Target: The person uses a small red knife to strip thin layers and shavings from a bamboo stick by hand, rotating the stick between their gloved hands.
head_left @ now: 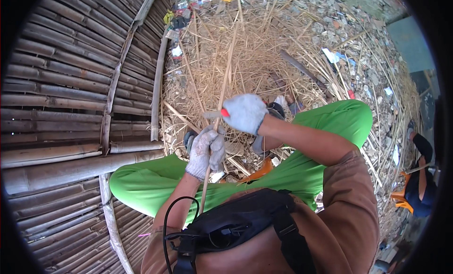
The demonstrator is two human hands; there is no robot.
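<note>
My left hand (203,150), in a whitish work glove, is closed around a long thin bamboo strip (229,66). The strip runs from beside my waist up past both hands, over the litter on the ground. Just above it, my right hand (246,113), gloved too, grips a knife with a red handle (224,113). Its short blade (212,115) points left and lies across the strip, seemingly touching it. Most of the handle is hidden in my right glove.
Straw-like bamboo shavings (255,57) cover stony ground ahead. A bamboo slat wall (71,92) stands at my left. Beneath me shows an orange stool (258,172), between my green trouser legs. A darker flat stick (304,71) lies front right. Another person (421,179) sits far right.
</note>
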